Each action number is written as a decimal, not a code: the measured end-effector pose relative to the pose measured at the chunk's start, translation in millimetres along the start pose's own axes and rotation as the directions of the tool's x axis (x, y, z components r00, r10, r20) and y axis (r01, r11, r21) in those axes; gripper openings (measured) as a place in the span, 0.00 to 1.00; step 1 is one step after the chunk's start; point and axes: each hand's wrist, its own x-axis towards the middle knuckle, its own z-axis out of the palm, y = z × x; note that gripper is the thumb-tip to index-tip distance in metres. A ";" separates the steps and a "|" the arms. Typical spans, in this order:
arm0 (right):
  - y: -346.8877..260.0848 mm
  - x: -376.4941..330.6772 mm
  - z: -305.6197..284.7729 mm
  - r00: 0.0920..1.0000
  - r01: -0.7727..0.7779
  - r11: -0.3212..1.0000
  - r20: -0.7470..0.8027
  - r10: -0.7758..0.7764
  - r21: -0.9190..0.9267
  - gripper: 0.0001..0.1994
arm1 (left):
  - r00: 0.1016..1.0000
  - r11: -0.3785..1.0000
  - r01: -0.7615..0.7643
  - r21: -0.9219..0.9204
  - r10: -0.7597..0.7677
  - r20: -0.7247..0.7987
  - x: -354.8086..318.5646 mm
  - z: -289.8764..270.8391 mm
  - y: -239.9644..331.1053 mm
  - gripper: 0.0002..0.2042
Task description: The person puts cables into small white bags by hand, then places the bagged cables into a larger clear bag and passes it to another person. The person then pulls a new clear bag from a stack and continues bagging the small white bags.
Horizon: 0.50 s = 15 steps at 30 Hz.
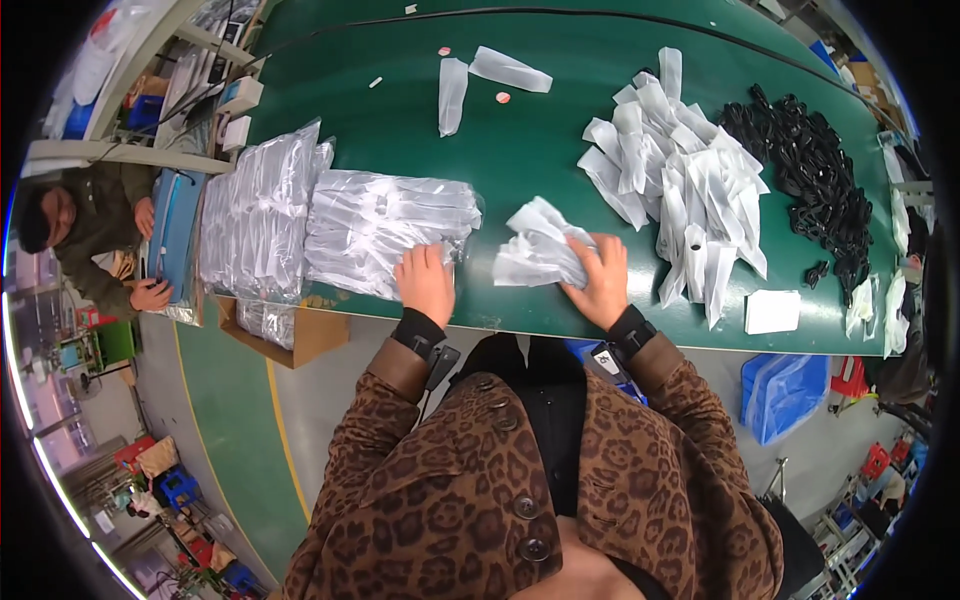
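Observation:
On the green table, my left hand (428,285) lies with its fingers stretched over the right front corner of a clear bag (380,225), packed with rows of white translucent pouches. Between this bag and the big pile, my right hand (602,283) grips a small bunch of white pouches (540,245) by its right side, with thumb and fingers around it. The bunch rests on or just over the tabletop; I cannot tell which. To the right spreads a loose pile of white pouches (690,170), some with something dark at the end. Black coiled cables (810,160) are heaped beyond it.
More filled clear bags (258,215) lie at the left, above an open cardboard box (318,338). A white card stack (772,312) sits near the front edge, above a blue bin (785,395). Two single pouches (452,95) lie far back. Another person (100,230) works at the left.

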 end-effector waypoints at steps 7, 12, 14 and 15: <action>-35.6 50.7 32.9 0.938 0.277 0.951 0.175 -0.299 0.139 0.38 | 0.996 0.957 -0.056 -0.285 0.034 -0.082 11.2 -21.8 -5.6 0.04; -76.7 86.8 92.0 0.945 0.250 0.947 0.161 -0.283 0.202 0.37 | 0.999 0.972 -0.022 -0.235 0.016 -0.029 9.8 -34.1 -0.4 0.03; -85.6 98.8 120.5 0.977 0.211 0.975 0.025 -0.213 0.072 0.40 | 0.996 0.944 -0.090 -0.318 0.083 -0.036 6.9 -30.7 2.9 0.02; -86.7 104.4 130.0 0.976 0.214 0.974 0.026 -0.216 0.072 0.40 | 0.992 0.925 -0.125 -0.359 0.118 -0.042 7.0 -28.9 3.1 0.02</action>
